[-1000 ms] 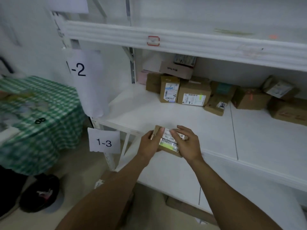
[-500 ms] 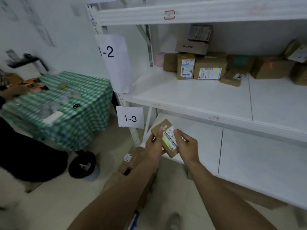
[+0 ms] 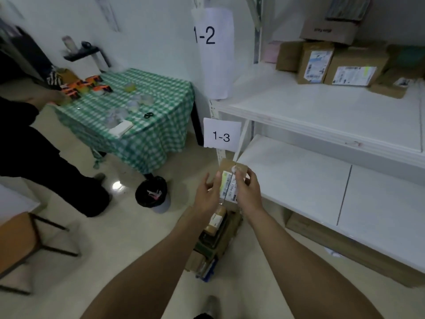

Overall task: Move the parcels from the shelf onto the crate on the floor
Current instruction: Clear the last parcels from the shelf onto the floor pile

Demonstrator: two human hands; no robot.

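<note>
both hands are on it: left hand [image 3: 208, 194] curls round the left edge and right hand [image 3: 247, 192] pinches the right edge of a small flat brown cardboard parcel [image 3: 227, 183]. it's got a white barcode label with a yellow-green stripe and sideways print. it's up in the air by the corner of the white metal shelf [image 3: 322, 111], right above a pile of brown boxes on the floor [image 3: 216, 218]. more brown labelled parcels [image 3: 354, 65] sit at the shelf's back.
</note>
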